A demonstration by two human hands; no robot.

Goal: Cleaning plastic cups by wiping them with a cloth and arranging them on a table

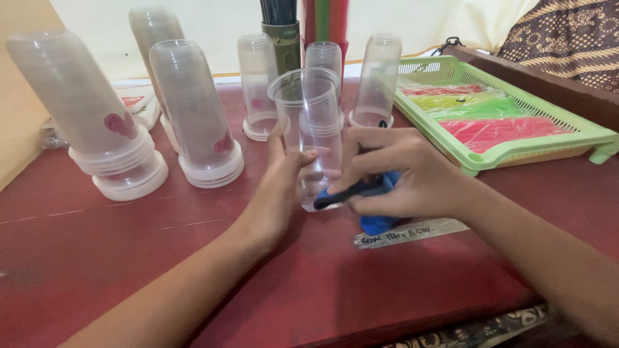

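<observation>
Left hand: wrapped round the side of a clear plastic cup, thumb across its front, fingers closed on it; it steadies the cup upright.
Cup: stands on the dark red table, near the middle, mouth up, between the two hands; see-through and empty as far as I can tell.
Right hand: closed round a blue-handled cutter; its dark tip lies against the cup's lower wall; whether it bites in, I cannot tell.
Beneath the right hand: more blue shows under the palm, touching the table; just beside it a strip of grey tape stuck flat on the table.
Cup stacks: several tall stacks of clear cups stand mouth down, left of and behind the held cup, apart from it.
Green tray: on the right, well apart from the hands; red and green sheets lie in it.
Back edge: a dark green can holding black sticks, behind the cups.
</observation>
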